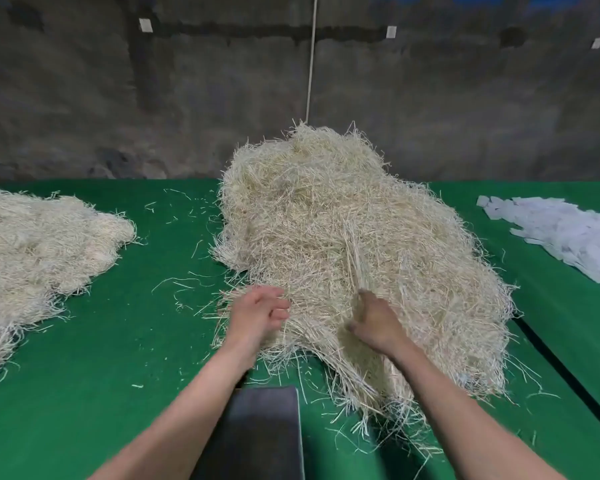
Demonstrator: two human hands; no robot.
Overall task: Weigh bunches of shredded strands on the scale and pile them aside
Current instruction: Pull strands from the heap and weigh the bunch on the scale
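Observation:
A big heap of pale shredded strands (326,216) lies in the middle of the green table (101,358). My right hand (373,318) is pushed into the heap's near side and grips a bunch of strands (355,261) that rises straight from its fingers. My left hand (260,311) rests at the heap's near left edge, fingers loosely bent, holding nothing that I can see. A dark flat scale platform (262,431) sits at the table's near edge between my forearms. A second, flatter pile of strands (39,244) lies at the left.
A heap of white paper slips (568,233) lies at the far right. Loose strands are scattered on the green cloth around the big heap. A dark seam (565,372) runs across the table at right. A grey wall stands behind the table.

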